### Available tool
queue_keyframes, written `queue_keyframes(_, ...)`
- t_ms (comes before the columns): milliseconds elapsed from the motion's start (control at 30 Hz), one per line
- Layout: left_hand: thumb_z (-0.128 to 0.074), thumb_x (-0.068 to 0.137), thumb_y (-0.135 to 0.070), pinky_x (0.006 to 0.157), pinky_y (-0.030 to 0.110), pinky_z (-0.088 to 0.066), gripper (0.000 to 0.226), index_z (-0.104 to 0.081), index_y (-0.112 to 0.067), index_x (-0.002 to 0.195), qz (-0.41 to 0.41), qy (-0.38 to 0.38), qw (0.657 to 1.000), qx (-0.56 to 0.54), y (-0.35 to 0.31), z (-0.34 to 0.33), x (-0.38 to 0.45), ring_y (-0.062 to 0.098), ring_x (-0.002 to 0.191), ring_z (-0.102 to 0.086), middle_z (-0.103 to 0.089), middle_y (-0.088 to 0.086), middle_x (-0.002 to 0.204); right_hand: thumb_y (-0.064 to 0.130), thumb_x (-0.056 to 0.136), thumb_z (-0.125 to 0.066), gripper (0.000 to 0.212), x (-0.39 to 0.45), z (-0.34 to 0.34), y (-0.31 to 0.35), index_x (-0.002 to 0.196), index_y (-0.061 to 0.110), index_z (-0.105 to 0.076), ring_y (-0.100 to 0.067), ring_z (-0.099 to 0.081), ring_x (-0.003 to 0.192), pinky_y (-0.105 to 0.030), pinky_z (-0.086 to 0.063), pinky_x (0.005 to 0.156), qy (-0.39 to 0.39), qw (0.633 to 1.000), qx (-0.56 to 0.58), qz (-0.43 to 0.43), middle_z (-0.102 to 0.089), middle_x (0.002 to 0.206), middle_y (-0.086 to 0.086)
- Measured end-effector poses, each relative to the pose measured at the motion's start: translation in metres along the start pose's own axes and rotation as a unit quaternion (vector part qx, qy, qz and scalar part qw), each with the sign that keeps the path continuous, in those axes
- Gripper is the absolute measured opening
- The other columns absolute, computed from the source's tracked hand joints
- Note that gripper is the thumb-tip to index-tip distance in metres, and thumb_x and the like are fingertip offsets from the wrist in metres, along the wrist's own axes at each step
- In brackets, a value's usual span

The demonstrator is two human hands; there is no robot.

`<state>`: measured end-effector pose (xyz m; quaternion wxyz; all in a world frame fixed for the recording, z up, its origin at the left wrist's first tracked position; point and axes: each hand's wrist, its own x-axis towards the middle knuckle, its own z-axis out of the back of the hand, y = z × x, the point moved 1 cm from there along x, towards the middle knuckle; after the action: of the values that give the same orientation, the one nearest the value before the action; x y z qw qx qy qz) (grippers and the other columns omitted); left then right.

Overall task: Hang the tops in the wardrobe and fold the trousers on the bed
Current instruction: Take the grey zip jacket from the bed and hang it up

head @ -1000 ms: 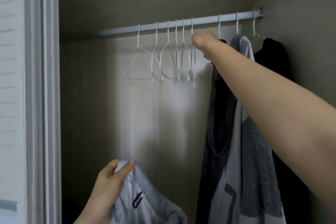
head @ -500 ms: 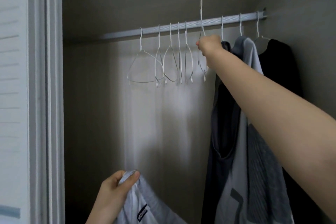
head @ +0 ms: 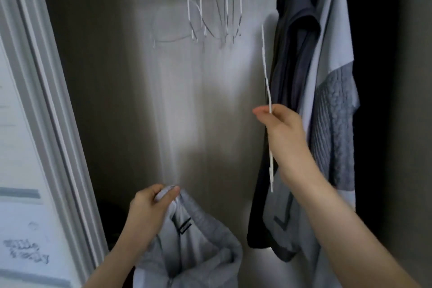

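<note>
My right hand (head: 280, 133) grips a white wire hanger (head: 266, 72), held edge-on in front of the wardrobe, level with the hung clothes. My left hand (head: 149, 213) is closed on the collar of a light grey top (head: 201, 252) with a small dark label, low in the wardrobe opening. Three tops hang at the right: a dark grey one (head: 292, 37), a pale grey one with a knitted panel (head: 332, 91) and a black one (head: 371, 77).
Several empty white hangers (head: 210, 7) dangle at the upper centre; the rail is out of view. The white door frame (head: 44, 110) runs down the left side. The wardrobe's back wall (head: 187, 112) shows behind my hands.
My right hand lifted one hanger off the rail and brought it down and toward me. The view has dropped, so the rail is out of frame. The left hand still holds the grey top.
</note>
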<state>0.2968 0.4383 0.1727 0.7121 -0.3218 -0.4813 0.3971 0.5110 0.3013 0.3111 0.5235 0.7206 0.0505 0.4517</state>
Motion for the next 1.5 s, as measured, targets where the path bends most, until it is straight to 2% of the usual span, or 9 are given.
queue_keyframes(200, -0.065, 0.090, -0.031, 0.055, 0.029, -0.035, 0.044, -0.047, -0.007, 0.059, -0.029, -0.014, 0.995, 0.090, 0.016, 0.000, -0.022, 0.014, 0.052, -0.040, -0.043, 0.000, 0.053, 0.012, 0.094, -0.054, 0.015, -0.077, 0.007, -0.072, 0.090, 0.018, -0.067, 0.009, -0.054, 0.081, -0.004, -0.036, 0.073, 0.176, 0.976, -0.035, -0.124, -0.064, 0.088, 0.006)
queue_keyframes(400, -0.060, 0.094, -0.038, 0.055, 0.030, -0.037, 0.041, -0.058, -0.003, 0.072, 0.015, -0.016, 0.986, 0.166, 0.059, 0.011, -0.044, 0.019, 0.058, -0.050, -0.054, 0.011, 0.062, 0.046, 0.089, -0.051, 0.032, -0.129, 0.042, -0.109, 0.118, 0.035, -0.062, -0.031, -0.062, 0.105, -0.042, -0.053, 0.075, 0.338, 0.838, 0.149, -0.402, -0.064, 0.116, -0.011)
queue_keyframes(533, -0.060, 0.094, -0.037, 0.055, 0.034, -0.033, 0.039, -0.051, -0.021, 0.060, 0.103, -0.039, 0.974, 0.197, 0.092, 0.025, -0.049, 0.024, 0.061, -0.049, -0.049, 0.001, 0.056, 0.052, 0.070, -0.077, 0.065, -0.135, 0.061, -0.109, 0.128, 0.031, -0.056, -0.039, -0.064, 0.084, -0.042, -0.043, 0.070, 0.412, 0.783, 0.241, -0.400, -0.063, 0.105, -0.026)
queue_keyframes(800, -0.060, 0.093, -0.043, 0.056, 0.033, -0.033, 0.041, -0.058, -0.013, 0.065, 0.183, -0.042, 0.960, 0.209, 0.119, 0.033, -0.053, 0.028, 0.060, -0.050, -0.052, 0.006, 0.055, 0.054, 0.081, -0.065, 0.059, -0.132, 0.090, -0.111, 0.132, 0.026, -0.054, -0.038, -0.061, 0.074, -0.047, -0.036, 0.075, 0.514, 0.750, 0.170, -0.380, -0.062, 0.087, -0.031)
queue_keyframes(1000, -0.066, 0.091, -0.037, 0.056, 0.030, -0.034, 0.037, -0.061, -0.019, 0.059, 0.127, 0.051, 0.984, 0.112, 0.093, 0.002, -0.063, 0.014, 0.052, -0.039, -0.044, -0.007, 0.048, 0.049, 0.082, -0.059, 0.047, -0.154, 0.063, -0.136, 0.124, 0.026, -0.059, -0.031, -0.060, 0.066, -0.035, -0.046, 0.063, 0.512, 0.754, 0.126, -0.391, -0.060, 0.077, -0.023)
queue_keyframes(1200, -0.064, 0.092, -0.027, 0.075, 0.041, -0.046, 0.040, -0.062, 0.012, 0.088, 0.140, 0.040, 0.983, -0.115, 0.040, -0.031, -0.089, 0.022, 0.075, -0.053, -0.058, 0.026, 0.074, 0.060, 0.078, -0.064, 0.052, -0.191, 0.048, -0.181, 0.117, 0.026, -0.063, -0.025, -0.066, 0.070, -0.044, -0.049, 0.079, 0.531, 0.746, 0.094, -0.391, -0.060, 0.076, -0.013)
queue_keyframes(1333, -0.063, 0.090, -0.018, 0.089, 0.042, -0.049, 0.019, -0.071, -0.001, 0.092, 0.173, 0.070, 0.959, -0.216, 0.009, -0.034, -0.109, 0.029, 0.089, -0.063, -0.066, 0.020, 0.089, 0.053, 0.088, -0.056, 0.040, -0.218, 0.048, -0.193, 0.116, 0.027, -0.067, -0.020, -0.063, 0.063, -0.032, -0.053, 0.067, 0.499, 0.804, 0.104, -0.307, -0.063, 0.070, -0.005)
queue_keyframes(1433, -0.061, 0.080, -0.014, 0.086, 0.032, -0.051, 0.030, -0.069, -0.023, 0.108, 0.091, 0.195, 0.970, -0.117, 0.001, -0.019, -0.125, 0.022, 0.093, -0.065, -0.069, 0.005, 0.095, 0.054, 0.090, -0.052, 0.046, -0.216, 0.063, -0.184, 0.123, 0.024, -0.064, -0.015, -0.054, 0.052, -0.025, -0.047, 0.057, 0.471, 0.831, 0.128, -0.267, -0.063, 0.060, -0.003)
queue_keyframes(1500, -0.058, 0.091, -0.030, 0.079, 0.032, -0.048, 0.022, -0.062, -0.032, 0.112, -0.080, 0.188, 0.968, 0.147, 0.005, -0.010, -0.131, 0.016, 0.086, -0.056, -0.062, -0.012, 0.090, 0.052, 0.092, -0.050, 0.052, -0.215, 0.073, -0.178, 0.124, 0.015, -0.064, -0.014, -0.052, 0.051, -0.025, -0.046, 0.057, 0.480, 0.830, 0.135, -0.251, -0.064, 0.057, 0.000)
